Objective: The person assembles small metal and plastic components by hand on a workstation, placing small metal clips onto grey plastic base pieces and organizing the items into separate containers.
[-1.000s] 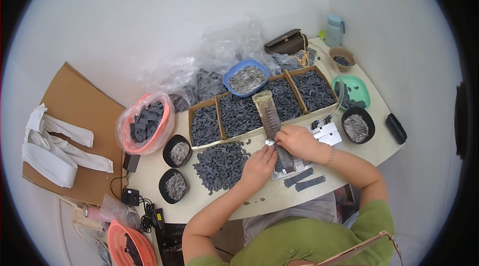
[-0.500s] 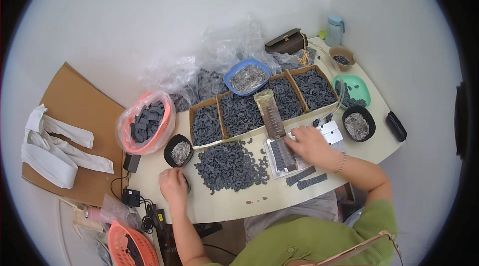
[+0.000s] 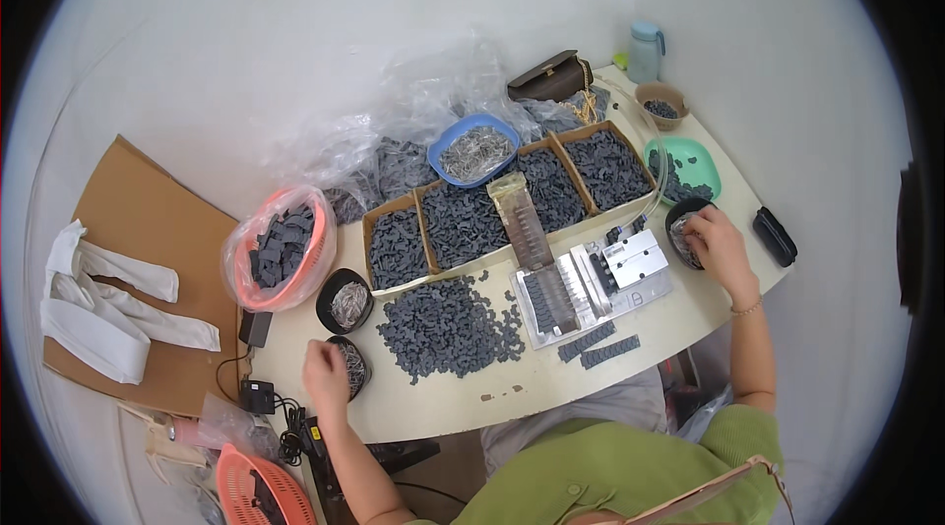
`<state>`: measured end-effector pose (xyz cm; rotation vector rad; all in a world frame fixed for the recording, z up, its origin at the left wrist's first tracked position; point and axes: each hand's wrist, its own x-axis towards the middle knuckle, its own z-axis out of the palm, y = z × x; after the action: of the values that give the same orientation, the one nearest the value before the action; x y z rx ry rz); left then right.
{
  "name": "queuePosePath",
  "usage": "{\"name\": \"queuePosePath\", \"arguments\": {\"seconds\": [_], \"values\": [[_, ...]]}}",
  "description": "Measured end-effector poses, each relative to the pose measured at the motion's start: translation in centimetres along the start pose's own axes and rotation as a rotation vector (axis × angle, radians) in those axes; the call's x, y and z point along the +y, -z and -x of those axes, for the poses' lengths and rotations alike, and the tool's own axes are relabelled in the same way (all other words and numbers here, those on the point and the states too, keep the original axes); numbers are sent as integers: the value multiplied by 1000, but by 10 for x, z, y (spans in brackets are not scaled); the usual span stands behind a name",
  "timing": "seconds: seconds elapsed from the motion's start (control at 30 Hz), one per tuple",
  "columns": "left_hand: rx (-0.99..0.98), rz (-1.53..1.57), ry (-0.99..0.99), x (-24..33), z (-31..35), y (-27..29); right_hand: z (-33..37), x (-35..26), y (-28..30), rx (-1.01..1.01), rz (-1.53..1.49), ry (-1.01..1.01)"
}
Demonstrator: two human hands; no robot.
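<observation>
Spanning the pale table (image 3: pixel 443 414), the person's arms part to either side, and from where I stand each hand is at a bowl of slender metal pins (image 3: pixel 350 305). Left hand (image 3: pixel 327 372): at the left side of the lower left black bowl (image 3: pixel 367 374), fingers bent and drawn together; whether a pin is held I cannot tell. Right hand (image 3: pixel 721 245): over the right black bowl (image 3: pixel 691 203), fingers partly curled, tips lowered toward the pins; whether any is gripped likewise cannot be told. Upper left black bowl (image 3: pixel 337 281): just beyond the lower one, also containing pins. Metal fixture (image 3: pixel 591 279): on the table between the hands, a dark segmented row (image 3: pixel 538 304) lying in its bed, with a see-through slotted strip (image 3: pixel 524 220) extending from it over the partitioned cardboard box (image 3: pixel 425 232). Dark segmented strips (image 3: pixel 610 352): two, just beside the fixture on the person's side. Small dark pieces (image 3: pixel 443 328): heaped loose left of the fixture, with similar ones filling the box's compartments. Blue tray (image 3: pixel 440 146): at the box's far side, bearing pins. Green tray (image 3: pixel 704 166): beyond the right black bowl, partly covered with dark pieces.
</observation>
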<state>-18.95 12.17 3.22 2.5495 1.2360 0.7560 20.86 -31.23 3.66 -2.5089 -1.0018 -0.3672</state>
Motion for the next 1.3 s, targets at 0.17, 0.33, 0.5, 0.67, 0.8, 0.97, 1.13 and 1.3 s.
{"name": "queuePosePath", "arguments": {"seconds": [0.17, 0.33, 0.5, 0.67, 0.8, 0.97, 1.13, 1.3], "values": [[-446, 748, -199, 128, 24, -53, -2, -2, 7, 36, -99, 31], [-405, 695, -717, 206, 41, -110, -4, -2, 9, -36, -86, -29], [-242, 457, -809, 218, 51, -113, -2, -12, 8, 21, -316, -106], [-193, 336, -925, 216, 63, -107, -6, -61, -2, -44, -406, 329], [-119, 117, -990, 215, 76, -102, -4, -101, -38, -181, -489, 530], [-144, 123, -925, 207, 68, -87, -4, -128, -66, -180, -363, 757], [-22, 67, -721, 162, 9, -52, -1, -126, -63, -193, -325, 837], [89, -144, -444, 66, -58, -37, -14, -117, -62, -233, -362, 867]]}}
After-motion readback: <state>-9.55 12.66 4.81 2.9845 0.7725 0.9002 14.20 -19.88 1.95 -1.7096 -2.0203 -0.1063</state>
